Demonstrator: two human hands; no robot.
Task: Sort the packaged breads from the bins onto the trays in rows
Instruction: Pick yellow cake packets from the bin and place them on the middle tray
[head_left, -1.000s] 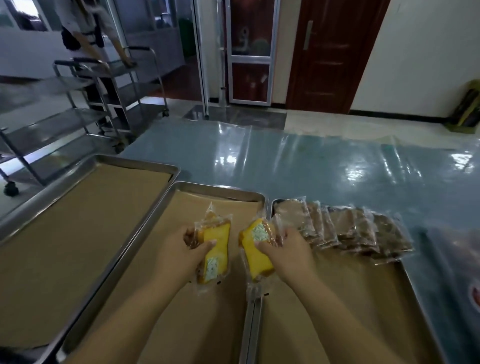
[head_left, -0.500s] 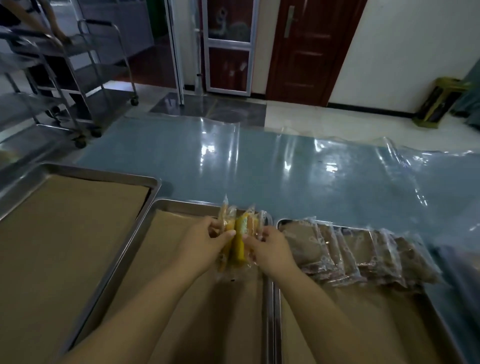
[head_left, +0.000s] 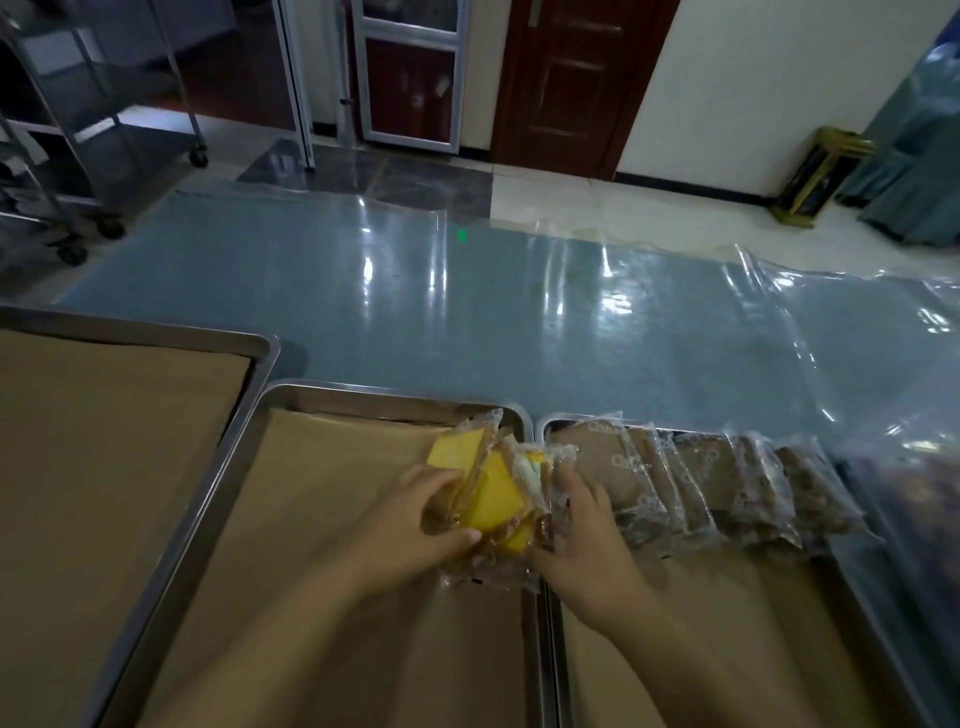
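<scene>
While both hands sit at the middle tray's (head_left: 363, 391) far right corner, I see the left hand (head_left: 415, 525) curled around the yellow bread packs (head_left: 491, 493). The right hand (head_left: 587, 535) clasps their other side, just beside the brown bread row (head_left: 701, 478) on the right tray (head_left: 675, 649).

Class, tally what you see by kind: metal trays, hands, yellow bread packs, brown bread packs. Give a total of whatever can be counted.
Trays: 3 (left tray, middle tray, right tray)
Hands: 2 (left hand, right hand)
Yellow packs: bunched in both hands, count unclear
Brown packs: overlapping row on right tray, too blurred to count
Total counted: 5
</scene>
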